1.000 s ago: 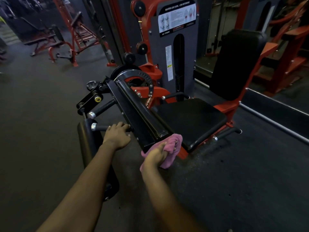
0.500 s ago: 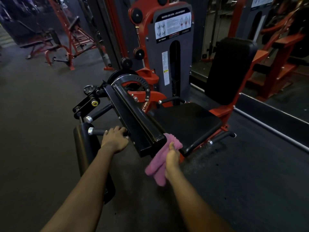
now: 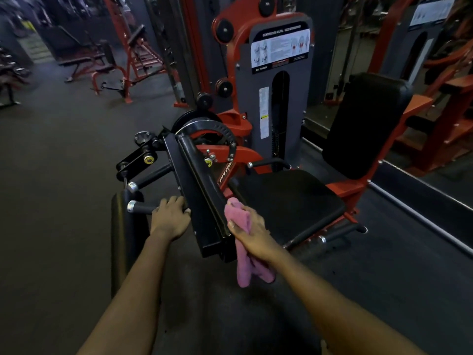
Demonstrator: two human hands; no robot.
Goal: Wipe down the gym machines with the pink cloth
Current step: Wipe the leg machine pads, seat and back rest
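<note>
Holding the pink cloth [image 3: 239, 219] against the right-hand edge of the black lever arm [image 3: 202, 190] on the red leg machine [image 3: 279, 98], the right hand [image 3: 249, 231] kept it bunched, thumb laid over the fold and fingers curled round it, while the loose end hung below the wrist toward the floor. The left hand [image 3: 170, 217] gripped the short black handle bar [image 3: 142, 208] jutting from the arm's other side, its fingers [image 3: 176, 201] wrapped over it, apparently to steady the arm. The step in hand looked to be the wiping of this lever arm, near its lower end. The seat pad [image 3: 286, 198], just beside the cloth, and the backrest [image 3: 363, 124] beyond gave no sign of whether they had been wiped. The next move would likely call for drawing the cloth up the arm toward its pivot, pressing flat against the edge while the left hand braced the arm against swinging. After that the seat pad lay closest to reach.
</note>
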